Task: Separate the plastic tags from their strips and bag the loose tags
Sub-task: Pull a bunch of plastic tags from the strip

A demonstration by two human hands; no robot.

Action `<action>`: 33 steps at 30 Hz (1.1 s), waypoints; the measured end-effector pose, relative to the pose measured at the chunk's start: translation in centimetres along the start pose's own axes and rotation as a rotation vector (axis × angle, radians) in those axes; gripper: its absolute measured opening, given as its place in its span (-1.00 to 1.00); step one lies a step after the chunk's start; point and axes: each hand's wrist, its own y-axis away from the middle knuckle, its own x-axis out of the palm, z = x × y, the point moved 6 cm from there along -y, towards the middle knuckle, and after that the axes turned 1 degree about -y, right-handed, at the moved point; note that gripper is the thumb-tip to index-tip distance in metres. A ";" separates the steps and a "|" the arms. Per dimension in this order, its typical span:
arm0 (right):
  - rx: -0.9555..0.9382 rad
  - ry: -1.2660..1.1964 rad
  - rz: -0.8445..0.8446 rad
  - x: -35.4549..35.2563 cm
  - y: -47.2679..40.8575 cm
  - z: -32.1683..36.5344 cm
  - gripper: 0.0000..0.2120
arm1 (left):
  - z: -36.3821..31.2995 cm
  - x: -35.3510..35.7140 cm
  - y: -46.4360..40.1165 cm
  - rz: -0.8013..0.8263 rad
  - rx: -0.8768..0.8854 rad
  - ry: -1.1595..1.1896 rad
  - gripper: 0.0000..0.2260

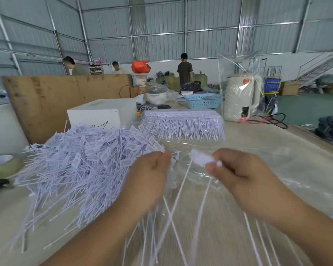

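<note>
We held both forearms out ahead of us, angled inward so the hands sat close but apart. Our left hand (152, 167) had its fingers curled in a pinch, and our right hand (236, 169) pinched likewise, thumb against fingertips.

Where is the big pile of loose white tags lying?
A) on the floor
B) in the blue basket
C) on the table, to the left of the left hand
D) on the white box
C: the pile of loose tags spreads over the table left of the left hand.
</note>
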 end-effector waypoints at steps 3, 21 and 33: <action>-0.033 0.055 0.310 2.5 0.8 -0.1 -0.73 | -0.9 2.4 1.2 0.342 0.025 0.168 -0.80; -0.029 0.050 -0.136 0.3 -0.1 0.8 -0.60 | 0.7 1.2 0.3 -0.033 -0.203 0.419 -0.75; -0.063 -0.064 0.277 3.1 0.6 0.5 -0.74 | -2.0 2.5 2.4 0.518 -0.026 0.349 -0.79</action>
